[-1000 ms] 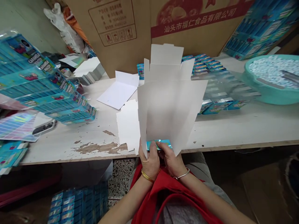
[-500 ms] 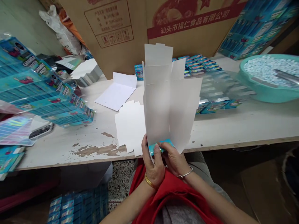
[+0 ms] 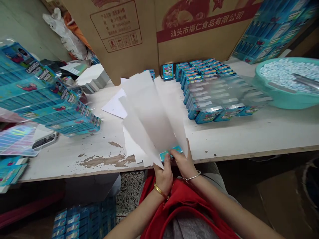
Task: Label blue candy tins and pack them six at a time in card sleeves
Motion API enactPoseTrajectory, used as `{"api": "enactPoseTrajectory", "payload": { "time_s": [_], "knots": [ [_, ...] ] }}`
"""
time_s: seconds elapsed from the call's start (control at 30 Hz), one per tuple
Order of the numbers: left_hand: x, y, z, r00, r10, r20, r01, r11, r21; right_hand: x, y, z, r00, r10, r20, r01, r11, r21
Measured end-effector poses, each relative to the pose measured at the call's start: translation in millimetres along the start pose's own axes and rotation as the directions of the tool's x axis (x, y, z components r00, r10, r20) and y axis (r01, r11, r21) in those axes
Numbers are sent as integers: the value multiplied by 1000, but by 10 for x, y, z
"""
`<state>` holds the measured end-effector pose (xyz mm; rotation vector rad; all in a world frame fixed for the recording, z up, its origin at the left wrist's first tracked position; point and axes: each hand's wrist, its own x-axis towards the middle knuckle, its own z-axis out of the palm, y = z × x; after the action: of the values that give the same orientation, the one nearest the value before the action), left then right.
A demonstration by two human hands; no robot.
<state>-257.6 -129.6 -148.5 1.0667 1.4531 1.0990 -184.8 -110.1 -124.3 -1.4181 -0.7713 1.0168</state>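
Between both hands, at the table's front edge, is a partly unfolded cardboard box (image 3: 154,116), its plain white inner side toward me and slightly blurred. A blue printed flap (image 3: 164,155) is folded up at its near end. My left hand (image 3: 163,174) grips the near left corner, thumb on the flap, fingers mostly behind the card. My right hand (image 3: 184,164) holds the near right corner, its thumb on the flap too and a finger along the outer side. Under and left of the box lie flat white card blanks (image 3: 132,146).
Rows of small blue candy boxes (image 3: 206,114) stand right of centre, partly under clear film. A turquoise basin (image 3: 279,99) of pale blue candies sits at the right. Wrapped box stacks (image 3: 45,99) rise at the left, beside a phone (image 3: 45,141). A large carton (image 3: 124,63) backs the table.
The cardboard box has tilted and swung left at its far end, and its side panels have shifted. More of the small candy boxes behind it now shows. Both hands keep their grip.
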Motion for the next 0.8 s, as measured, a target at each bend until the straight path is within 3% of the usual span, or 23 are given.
{"api": "enactPoseTrajectory", "payload": {
  "time_s": [0.07, 0.13, 0.2, 0.23, 0.27, 0.33, 0.37, 0.4, 0.43, 0.47, 0.53, 0.57, 0.63, 0.7, 0.8],
  "knots": [
    [40, 12, -6, 999, -9, -39, 8, 999, -36, 21, -9, -30, 990, -117, 74, 119, 992, -34],
    [38, 39, -55, 1000, 5, -1, -5, 1000, -30, 124, -4, -110, 967, -226, 115, 239, 964, -118],
    [-4, 107, -178, 984, 38, 175, -49, 997, 59, 329, 28, -260, 939, -282, 200, 327, 910, -256],
    [-32, 165, -268, 947, 49, 319, -94, 988, 125, 460, 51, -359, 927, -274, 257, 350, 878, -326],
    [-58, 241, -372, 869, 43, 493, -157, 969, 192, 599, 75, -469, 911, -243, 334, 367, 846, -387],
    [-73, 444, -587, 602, -27, 798, -318, 909, 270, 862, 115, -688, 851, -210, 481, 465, 727, -505],
    [-46, 561, -678, 467, -60, 882, -397, 877, 270, 970, 128, -783, 813, -198, 548, 523, 661, -538],
    [15, 678, -747, 394, -59, 917, -465, 848, 254, 1057, 137, -861, 775, -190, 603, 578, 598, -555],
    [113, 784, -789, 392, -16, 920, -525, 817, 238, 1121, 143, -918, 737, -180, 652, 624, 551, -554],
    [252, 872, -803, 448, 63, 892, -581, 778, 237, 1165, 146, -956, 702, -166, 693, 659, 519, -544],
    [639, 969, -767, 600, 265, 755, -679, 667, 306, 1213, 150, -984, 640, -136, 756, 714, 468, -520],
    [869, 979, -730, 643, 330, 691, -710, 594, 377, 1224, 150, -983, 612, -119, 782, 738, 441, -511],
    [1336, 946, -656, 710, 318, 628, -695, 462, 551, 1241, 144, -972, 567, -84, 819, 781, 371, -503],
    [1716, 879, -617, 701, 133, 701, -680, 419, 601, 1255, 119, -963, 542, -56, 839, 811, 297, -504],
    [1974, 774, -638, 551, -126, 825, -703, 462, 541, 1249, 31, -955, 530, -14, 848, 827, 227, -514]
  ]
}}
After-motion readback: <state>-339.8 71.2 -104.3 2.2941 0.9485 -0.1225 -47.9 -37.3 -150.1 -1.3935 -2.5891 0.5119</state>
